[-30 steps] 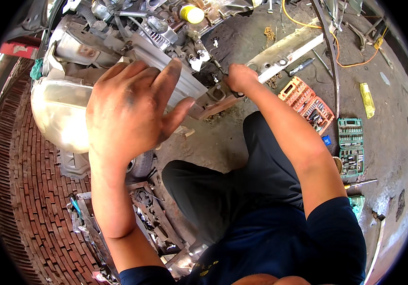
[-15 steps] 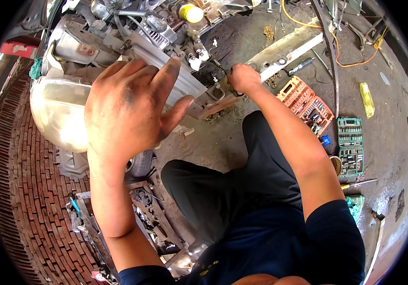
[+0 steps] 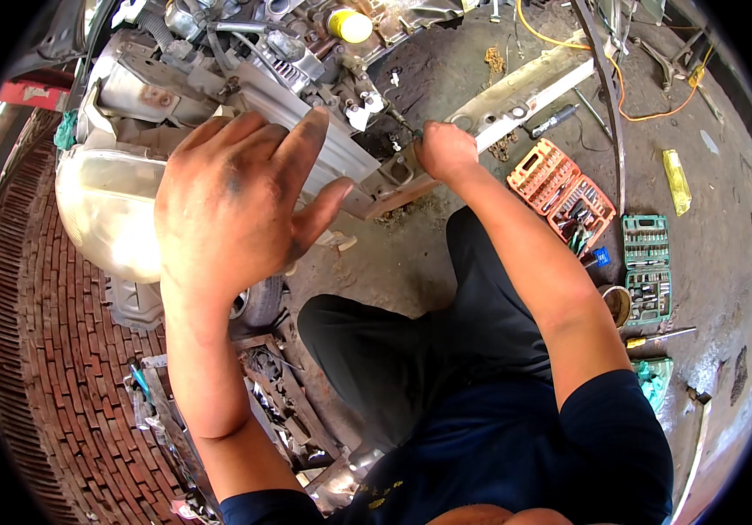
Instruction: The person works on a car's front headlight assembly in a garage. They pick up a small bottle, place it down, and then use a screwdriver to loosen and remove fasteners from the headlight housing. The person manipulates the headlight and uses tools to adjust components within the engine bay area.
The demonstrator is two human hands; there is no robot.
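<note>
My left hand (image 3: 231, 201) is raised, fingers apart and lightly curled, with nothing in view in it. It is close to the camera and covers part of the headlight (image 3: 100, 206) and the grey metal panel (image 3: 341, 157) of the car front. My right hand (image 3: 446, 150) is closed in a fist beside the pale metal crossbeam (image 3: 481, 114). From its left side sticks out a thin dark tool (image 3: 413, 130), reaching toward the engine parts (image 3: 360, 109); the fist hides the rest, so its exact kind does not show.
An orange socket set case (image 3: 544, 171) and a green one (image 3: 647, 236) lie on the floor at right, near a screwdriver (image 3: 656, 338). An orange cable (image 3: 625, 101) loops at the upper right. A yellow cap (image 3: 350, 26) sits on the engine. Brick paving (image 3: 70, 376) runs along the left.
My right hand has shifted slightly left and turned, and the dark round part once visible beneath it no longer shows. My left hand has barely moved.
</note>
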